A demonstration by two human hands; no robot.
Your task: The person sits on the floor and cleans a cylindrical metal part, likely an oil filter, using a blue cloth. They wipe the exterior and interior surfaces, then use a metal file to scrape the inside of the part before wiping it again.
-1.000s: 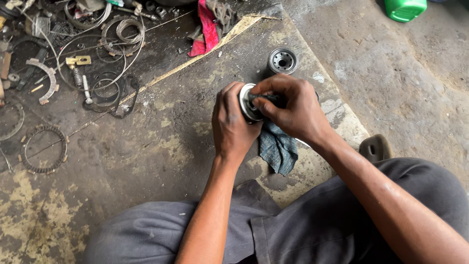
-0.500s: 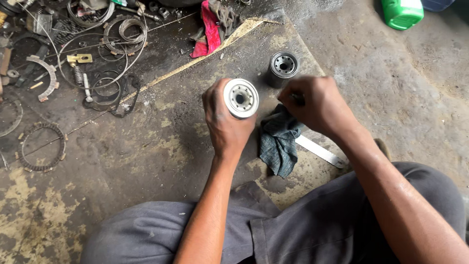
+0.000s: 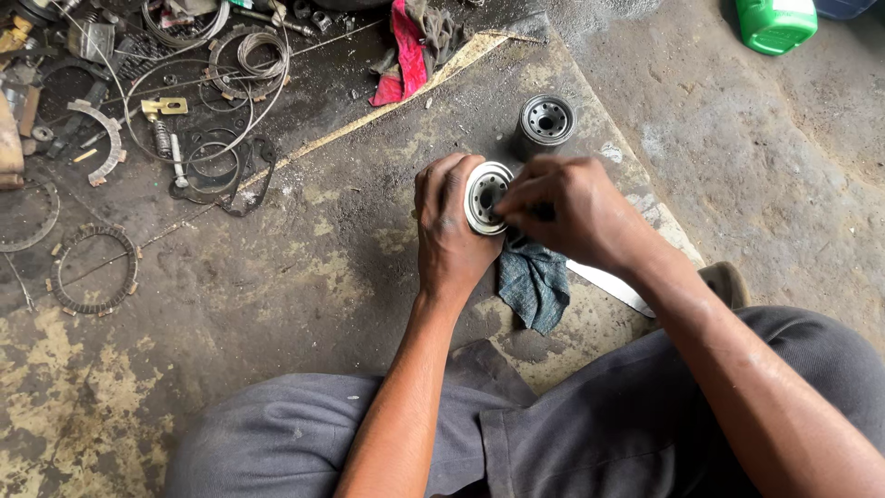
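a round metal filter (image 3: 486,196) is gripped in the left hand (image 3: 452,231) above the floor (image 3: 277,277), open end turned up so the right hand (image 3: 562,210), pinching a dark rag (image 3: 535,281), reaches inside it.

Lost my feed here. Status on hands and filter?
Left hand grips white filter. Right hand fingers at its face, over blue rag. Nothing blocking.

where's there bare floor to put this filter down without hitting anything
Bare floor lies left of the left hand, between the toothed ring and the knee. Grey concrete right of the dark filter is bare too. The upper left, with wire coils and parts, is crowded.
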